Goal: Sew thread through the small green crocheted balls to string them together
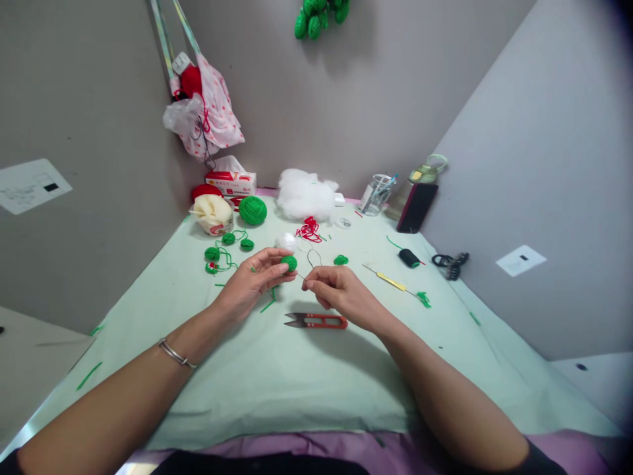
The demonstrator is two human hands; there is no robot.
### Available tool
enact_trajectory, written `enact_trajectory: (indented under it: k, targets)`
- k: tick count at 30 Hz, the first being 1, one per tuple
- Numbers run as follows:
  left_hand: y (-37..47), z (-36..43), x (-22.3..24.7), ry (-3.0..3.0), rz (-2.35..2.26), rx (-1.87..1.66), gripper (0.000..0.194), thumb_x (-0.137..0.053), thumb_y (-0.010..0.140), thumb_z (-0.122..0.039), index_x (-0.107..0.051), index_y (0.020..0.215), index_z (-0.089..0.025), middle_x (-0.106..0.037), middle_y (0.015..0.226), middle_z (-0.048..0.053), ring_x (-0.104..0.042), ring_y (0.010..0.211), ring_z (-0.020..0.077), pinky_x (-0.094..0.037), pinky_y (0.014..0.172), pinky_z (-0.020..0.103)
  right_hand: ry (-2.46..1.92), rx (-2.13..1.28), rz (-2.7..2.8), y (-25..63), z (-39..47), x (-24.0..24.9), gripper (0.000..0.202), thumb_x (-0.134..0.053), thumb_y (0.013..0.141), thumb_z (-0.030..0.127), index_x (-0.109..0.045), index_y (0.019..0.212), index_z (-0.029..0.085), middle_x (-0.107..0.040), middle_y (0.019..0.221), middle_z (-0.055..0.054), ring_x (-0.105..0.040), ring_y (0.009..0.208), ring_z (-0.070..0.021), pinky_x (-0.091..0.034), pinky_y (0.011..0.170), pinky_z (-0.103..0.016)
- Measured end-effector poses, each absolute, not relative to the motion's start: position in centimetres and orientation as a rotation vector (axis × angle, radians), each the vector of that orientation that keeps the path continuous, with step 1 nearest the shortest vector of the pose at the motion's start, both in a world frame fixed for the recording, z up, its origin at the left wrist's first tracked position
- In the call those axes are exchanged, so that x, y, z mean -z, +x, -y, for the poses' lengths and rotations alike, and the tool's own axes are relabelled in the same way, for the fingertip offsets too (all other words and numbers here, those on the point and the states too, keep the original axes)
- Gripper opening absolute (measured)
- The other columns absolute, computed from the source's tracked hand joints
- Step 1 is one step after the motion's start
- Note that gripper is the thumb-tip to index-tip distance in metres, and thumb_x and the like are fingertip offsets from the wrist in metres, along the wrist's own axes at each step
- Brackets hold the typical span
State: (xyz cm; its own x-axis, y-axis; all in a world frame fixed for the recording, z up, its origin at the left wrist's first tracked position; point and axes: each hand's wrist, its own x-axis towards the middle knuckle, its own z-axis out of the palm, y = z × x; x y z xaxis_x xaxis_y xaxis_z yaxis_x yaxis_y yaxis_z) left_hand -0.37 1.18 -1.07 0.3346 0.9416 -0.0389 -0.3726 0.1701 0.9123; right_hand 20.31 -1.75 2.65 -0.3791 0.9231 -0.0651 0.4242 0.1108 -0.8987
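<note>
My left hand (252, 284) pinches a small green crocheted piece (289, 262) between its fingertips above the pale green cloth (277, 369). Just to its right, my right hand (339, 293) is closed on a thin needle whose tip points at the green piece; a dark thread (312, 254) loops up behind it. Red thread snips (316, 321) lie on the cloth right below both hands. Another small green piece (341, 260) lies just beyond my right hand.
Several small green pieces (220, 254) and a green yarn ball (252, 210) lie at the left rear. White stuffing (304, 193), red thread (309, 229), a tissue box (231, 180) and a glass (376, 194) stand further back. A crochet hook (390, 282) and dark spool (409, 257) lie right.
</note>
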Motion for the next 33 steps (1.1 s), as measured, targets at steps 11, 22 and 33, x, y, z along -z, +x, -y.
enact_trajectory:
  k: [11, 22, 33]
  targets:
    - [-0.5, -1.2, 1.4, 1.075, -0.771, -1.073, 0.033, -0.084, 0.076, -0.032, -0.071, 0.105, -0.021, -0.068, 0.092, 0.001, -0.07, 0.091, 0.0188, -0.05, 0.099, 0.041, -1.367, -1.265, 1.82, 20.2, 1.6, -2.3, 0.016, -0.053, 0.088, 0.026, -0.065, 0.081, 0.016, -0.052, 0.053, 0.005, -0.038, 0.047, -0.007, -0.029, 0.049, -0.022]
    - [-0.1, -0.3, 1.1, 1.346, -0.868, -1.182, 0.027, -0.081, 0.08, -0.032, -0.072, 0.103, -0.023, -0.068, 0.094, 0.001, -0.062, 0.09, 0.0178, -0.047, 0.083, 0.031, -1.24, -1.546, 1.559, 19.1, 1.7, -1.4, 0.017, -0.058, 0.084, 0.032, -0.066, 0.081, 0.017, -0.052, 0.053, 0.005, -0.037, 0.043, -0.0069, -0.027, 0.045, -0.022]
    - [-0.5, -1.2, 1.6, 1.165, -0.771, -1.204, 0.04, -0.089, 0.068, -0.024, -0.069, 0.103, -0.02, -0.071, 0.099, 0.003, -0.064, 0.094, 0.0174, -0.047, 0.084, 0.029, -1.111, -1.443, 1.498, 19.1, 1.1, -0.5, 0.024, -0.075, 0.077, 0.038, -0.073, 0.086, 0.016, -0.059, 0.071, 0.002, -0.051, 0.054, -0.0083, -0.043, 0.056, -0.025]
